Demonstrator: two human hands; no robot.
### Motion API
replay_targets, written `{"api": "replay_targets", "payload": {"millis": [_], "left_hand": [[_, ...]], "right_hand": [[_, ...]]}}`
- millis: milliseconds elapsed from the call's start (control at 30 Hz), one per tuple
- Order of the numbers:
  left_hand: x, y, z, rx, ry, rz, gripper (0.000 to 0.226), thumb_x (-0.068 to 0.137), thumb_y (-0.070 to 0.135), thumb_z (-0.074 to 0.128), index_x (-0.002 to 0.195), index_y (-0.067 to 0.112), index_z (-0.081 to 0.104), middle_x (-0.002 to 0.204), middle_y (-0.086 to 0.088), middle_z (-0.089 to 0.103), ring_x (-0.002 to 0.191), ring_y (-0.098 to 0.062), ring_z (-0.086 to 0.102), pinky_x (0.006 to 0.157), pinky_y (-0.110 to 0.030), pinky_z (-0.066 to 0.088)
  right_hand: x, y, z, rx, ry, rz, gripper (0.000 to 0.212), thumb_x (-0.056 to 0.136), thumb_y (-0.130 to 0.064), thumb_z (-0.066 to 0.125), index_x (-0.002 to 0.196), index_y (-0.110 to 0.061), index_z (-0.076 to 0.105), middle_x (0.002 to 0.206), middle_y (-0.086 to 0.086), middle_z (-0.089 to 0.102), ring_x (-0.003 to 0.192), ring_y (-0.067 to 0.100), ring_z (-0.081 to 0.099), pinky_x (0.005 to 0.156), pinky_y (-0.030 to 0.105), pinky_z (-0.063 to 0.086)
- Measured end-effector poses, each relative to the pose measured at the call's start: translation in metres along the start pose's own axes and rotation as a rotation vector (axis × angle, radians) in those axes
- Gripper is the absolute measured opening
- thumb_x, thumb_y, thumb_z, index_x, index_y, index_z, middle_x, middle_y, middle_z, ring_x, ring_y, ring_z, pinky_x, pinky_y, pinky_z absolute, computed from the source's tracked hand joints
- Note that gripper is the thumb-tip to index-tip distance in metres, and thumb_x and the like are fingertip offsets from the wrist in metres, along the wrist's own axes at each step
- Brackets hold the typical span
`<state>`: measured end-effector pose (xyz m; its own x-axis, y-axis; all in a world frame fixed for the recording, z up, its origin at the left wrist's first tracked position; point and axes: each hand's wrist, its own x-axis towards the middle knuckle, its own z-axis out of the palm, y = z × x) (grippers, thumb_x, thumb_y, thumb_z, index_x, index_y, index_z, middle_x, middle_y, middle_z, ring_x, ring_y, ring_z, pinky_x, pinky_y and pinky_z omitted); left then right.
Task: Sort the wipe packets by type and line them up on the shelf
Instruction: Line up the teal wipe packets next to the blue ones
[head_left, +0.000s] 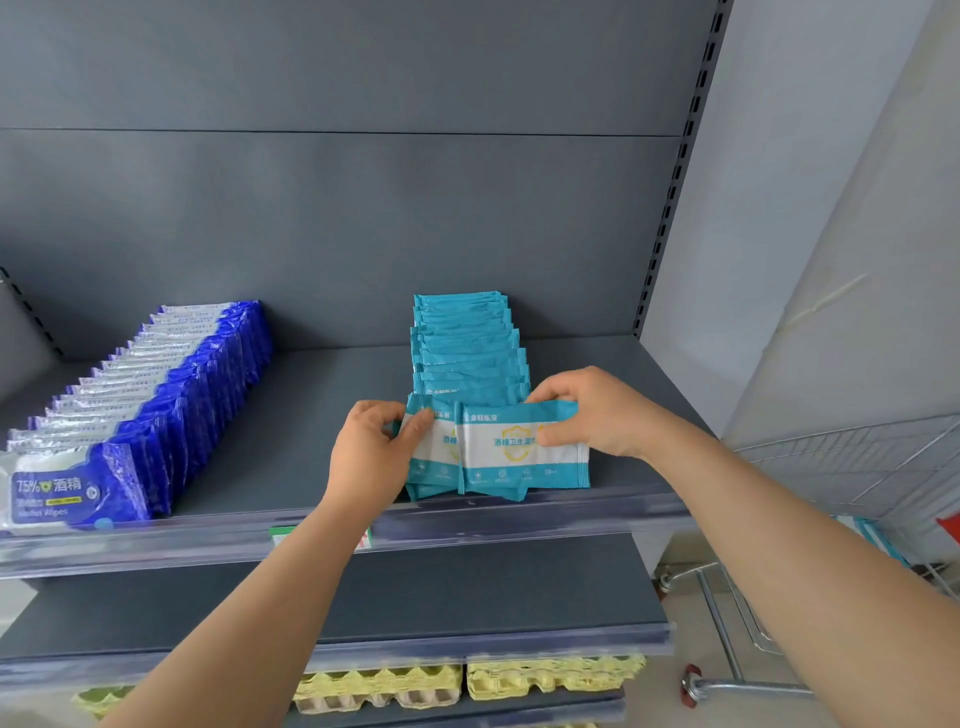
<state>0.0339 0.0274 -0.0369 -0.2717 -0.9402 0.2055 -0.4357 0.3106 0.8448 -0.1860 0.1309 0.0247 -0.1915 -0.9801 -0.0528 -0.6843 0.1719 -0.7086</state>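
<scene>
- Blue packets (156, 395) with white and silver tops stand upright in one long row on the left of the grey shelf (322, 405). The row runs from the front lip back towards the rear panel, and the front one faces outward with its label showing.
- Yellow egg trays (550, 678) lie stacked on a lower level, under the dark shelf board below.
- The left hand (371, 457) grips the left edge of the rear teal packet (434, 452), with the thumb on its front near the upper corner and the fingers curled round behind.
- The front teal packet (514, 452), teal with a white band and a yellow shield mark, stands upright and overlaps the right part of the rear one. Both are at the shelf's front lip, right of the middle; whether their lower edges rest on the shelf cannot be told.
- Just behind them, the teal row (467, 343) of matching packets stands in a line reaching back to the rear panel, well apart from the blue packets.
- The right hand (597, 410) pinches the right end of the front teal packet, with the thumb pressed on its face and the fingers bent over the top edge behind.
- A wire cart (857, 467) stands to the right of the shelving, on wheels.
</scene>
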Motion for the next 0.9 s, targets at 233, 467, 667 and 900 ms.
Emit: {"api": "replay_targets", "payload": {"millis": [233, 467, 667, 900], "left_hand": [[-0.014, 0.011, -0.02, -0.171, -0.337, -0.087, 0.026, 0.078, 0.052, 0.066, 0.098, 0.036, 0.062, 0.118, 0.006, 0.053, 0.096, -0.013, 0.064, 0.072, -0.027, 0.057], [-0.009, 0.004, -0.013, 0.083, -0.276, 0.016, 0.053, 0.066, 0.043, 0.083, 0.106, 0.032, 0.05, 0.112, 0.014, 0.048, 0.092, -0.005, 0.057, 0.063, -0.016, 0.052], [0.003, 0.008, -0.006, 0.127, -0.21, 0.057, 0.069, 0.064, 0.04, 0.086, 0.113, 0.031, 0.039, 0.118, 0.013, 0.049, 0.104, -0.01, 0.055, 0.078, -0.031, 0.057], [-0.011, 0.001, -0.02, 0.142, -0.258, 0.25, 0.083, 0.085, 0.042, 0.067, 0.146, 0.042, 0.011, 0.126, 0.017, 0.041, 0.094, -0.006, 0.059, 0.08, -0.028, 0.053]], "right_hand": [[0.015, -0.016, 0.024, -0.126, -0.019, -0.033, 0.049, 0.075, -0.02, 0.08, 0.12, -0.018, 0.062, 0.13, -0.006, 0.055, 0.121, 0.011, 0.05, 0.095, 0.022, 0.038], [0.017, 0.001, 0.029, -0.143, -0.022, 0.002, 0.058, 0.063, -0.039, 0.086, 0.104, -0.034, 0.046, 0.122, -0.009, 0.046, 0.109, 0.011, 0.05, 0.091, 0.035, 0.05], [0.025, -0.006, 0.028, -0.171, 0.09, -0.076, 0.085, 0.066, -0.035, 0.085, 0.133, -0.038, 0.033, 0.126, -0.003, 0.035, 0.111, 0.013, 0.045, 0.09, 0.026, 0.041], [0.018, 0.01, 0.032, -0.269, 0.019, -0.11, 0.098, 0.068, -0.043, 0.082, 0.147, -0.041, 0.023, 0.148, -0.008, 0.005, 0.137, 0.019, 0.016, 0.117, 0.041, 0.022]]}}
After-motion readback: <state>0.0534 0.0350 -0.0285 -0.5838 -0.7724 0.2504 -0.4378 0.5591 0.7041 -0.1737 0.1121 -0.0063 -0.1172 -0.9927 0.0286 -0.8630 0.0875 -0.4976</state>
